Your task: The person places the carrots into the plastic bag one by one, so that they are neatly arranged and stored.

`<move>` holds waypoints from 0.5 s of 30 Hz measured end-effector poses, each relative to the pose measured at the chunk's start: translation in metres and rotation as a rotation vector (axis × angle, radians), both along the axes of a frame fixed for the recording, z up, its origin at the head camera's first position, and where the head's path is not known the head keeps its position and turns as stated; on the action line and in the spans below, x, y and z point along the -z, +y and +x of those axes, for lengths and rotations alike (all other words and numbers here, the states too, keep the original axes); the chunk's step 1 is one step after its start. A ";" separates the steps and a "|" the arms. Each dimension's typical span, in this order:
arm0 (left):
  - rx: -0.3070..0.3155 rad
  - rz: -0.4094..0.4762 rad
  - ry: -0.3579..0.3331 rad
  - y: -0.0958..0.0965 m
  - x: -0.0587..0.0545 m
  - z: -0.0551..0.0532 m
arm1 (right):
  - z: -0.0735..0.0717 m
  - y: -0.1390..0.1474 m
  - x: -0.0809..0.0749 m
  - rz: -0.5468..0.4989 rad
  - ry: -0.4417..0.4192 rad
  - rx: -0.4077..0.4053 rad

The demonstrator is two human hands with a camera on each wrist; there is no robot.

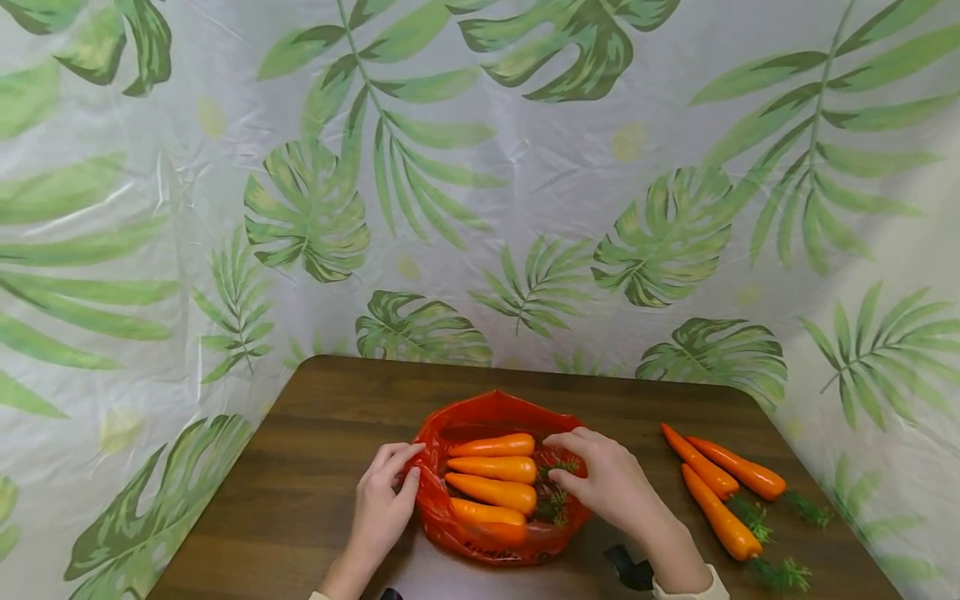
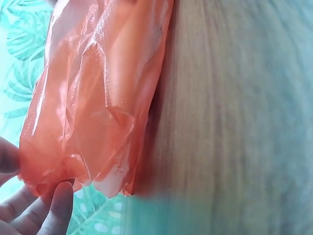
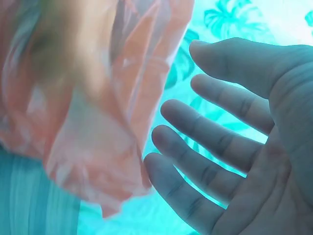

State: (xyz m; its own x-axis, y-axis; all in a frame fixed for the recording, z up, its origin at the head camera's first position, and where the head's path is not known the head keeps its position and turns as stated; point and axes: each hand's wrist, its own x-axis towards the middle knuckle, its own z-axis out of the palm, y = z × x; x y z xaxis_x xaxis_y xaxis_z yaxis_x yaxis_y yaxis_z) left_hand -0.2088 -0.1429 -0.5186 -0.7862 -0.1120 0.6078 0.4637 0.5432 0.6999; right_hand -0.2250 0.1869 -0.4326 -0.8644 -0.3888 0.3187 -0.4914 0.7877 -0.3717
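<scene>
A red plastic bag (image 1: 498,406) lies with its mouth spread on the table, and several orange carrots (image 1: 495,468) sit side by side inside it, green tops toward the right. The left hand (image 1: 384,492) pinches the bag's left rim between thumb and fingers; the left wrist view shows these fingers (image 2: 58,208) at the crumpled edge. Over the bag's right side hovers the right hand (image 1: 611,479), holding nothing. Its fingers (image 3: 210,125) are spread and gently bent beside the plastic in the right wrist view. Part of the green tops is hidden under that hand.
Three more carrots (image 1: 720,512) with green tops lie on the right side of the dark wooden table (image 1: 315,433). A black strap (image 1: 628,568) shows by the right wrist. Behind the table hangs a leaf-patterned sheet (image 1: 540,208).
</scene>
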 end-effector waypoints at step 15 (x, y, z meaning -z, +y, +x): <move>0.001 -0.007 0.014 0.002 0.001 0.000 | 0.008 0.047 0.004 -0.007 -0.002 0.127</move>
State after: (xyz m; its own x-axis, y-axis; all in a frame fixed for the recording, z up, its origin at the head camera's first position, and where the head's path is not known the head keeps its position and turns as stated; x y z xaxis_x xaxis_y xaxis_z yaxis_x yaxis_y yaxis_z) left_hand -0.2086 -0.1408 -0.5201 -0.7779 -0.1068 0.6192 0.4736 0.5480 0.6895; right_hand -0.2173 0.2342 -0.4369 -0.9073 -0.2739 0.3189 -0.3868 0.8411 -0.3781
